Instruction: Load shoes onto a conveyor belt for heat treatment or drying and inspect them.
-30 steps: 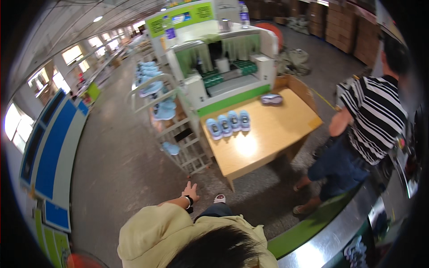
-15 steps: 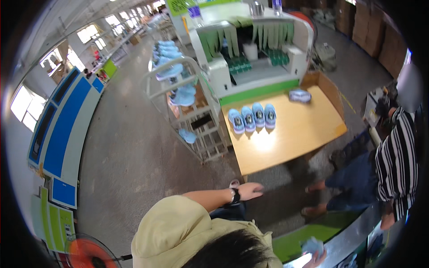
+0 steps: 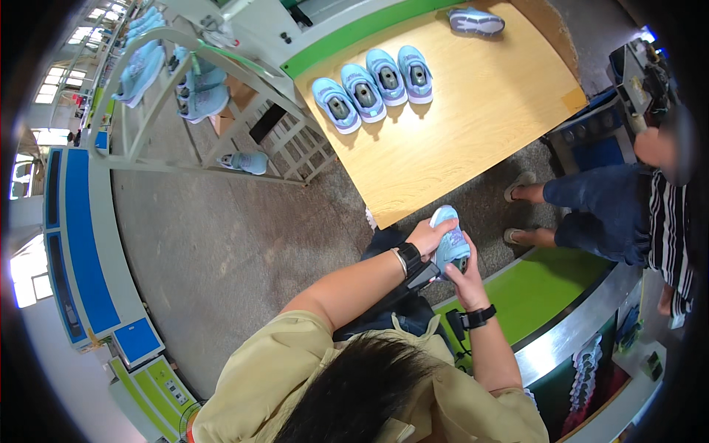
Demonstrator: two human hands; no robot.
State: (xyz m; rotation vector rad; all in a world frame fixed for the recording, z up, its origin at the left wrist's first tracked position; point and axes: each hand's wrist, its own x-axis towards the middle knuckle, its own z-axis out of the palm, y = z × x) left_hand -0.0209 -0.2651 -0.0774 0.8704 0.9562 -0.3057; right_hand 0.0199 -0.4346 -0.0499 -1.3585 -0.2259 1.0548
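Note:
Between both my hands is a light blue sneaker (image 3: 451, 245), toe pointing away from me, in front of the wooden table's near edge. My left hand (image 3: 427, 238) is closed around its toe end. Fingers of my right hand (image 3: 468, 279) wrap its heel side, near the dark opening. On the wooden table (image 3: 473, 140), several matching sneakers (image 3: 385, 80) stand in a row with dark forms inside. Another sneaker (image 3: 476, 23) lies on its side at the table's far edge, its sole showing.
Left of the table stands a metal rack (image 3: 288, 140) carrying more blue sneakers (image 3: 203, 96). A person in a striped top (image 3: 670, 229) stands at the right. A green-sided machine with a metal edge (image 3: 550, 354) runs along my right. Blue-and-white cabinets (image 3: 92, 258) line the left.
My view has swung down and closer to the table. The sneaker, earlier in my right hand low at the right, is now in front of me, and my left hand has taken hold of it too.

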